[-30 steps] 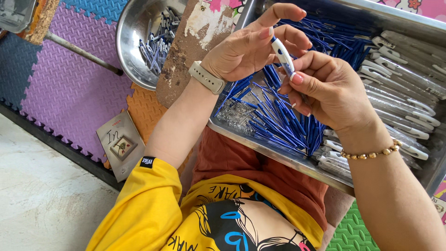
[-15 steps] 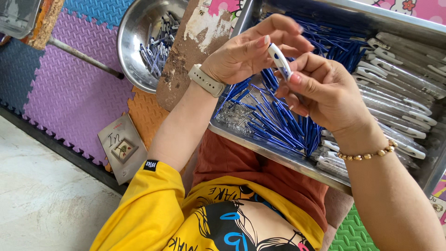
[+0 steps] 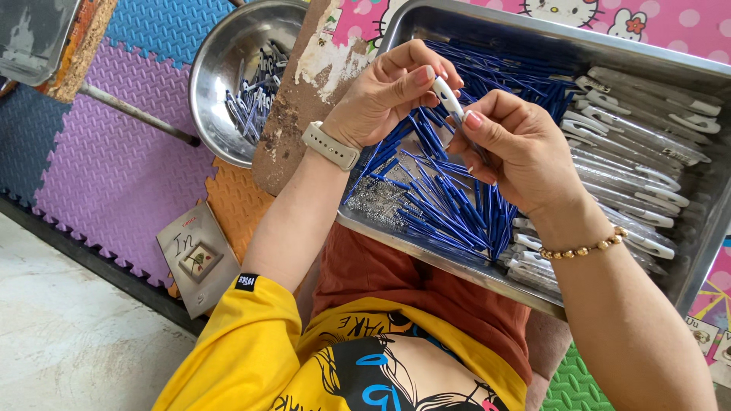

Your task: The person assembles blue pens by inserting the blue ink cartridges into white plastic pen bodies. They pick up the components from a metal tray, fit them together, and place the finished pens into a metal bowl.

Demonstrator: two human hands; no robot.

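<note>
Together, both hands pinch one white pen barrel (image 3: 448, 97) above the metal tray (image 3: 533, 34): left hand (image 3: 384, 99) steadies its tip, right hand (image 3: 514, 144) grips lower, keeping blue refills (image 3: 449, 205) within reach.

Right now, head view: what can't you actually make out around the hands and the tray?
- White pen part: its lower end is hidden behind the right hand.
- Left hand: its fingertips cover the part's top, so the grip there is unclear.
- Metal tray: far corner cut off by the right edge.
- Small pile by the blue refills: too small to identify.
- Steel bowl: top cut off by the frame.
</note>
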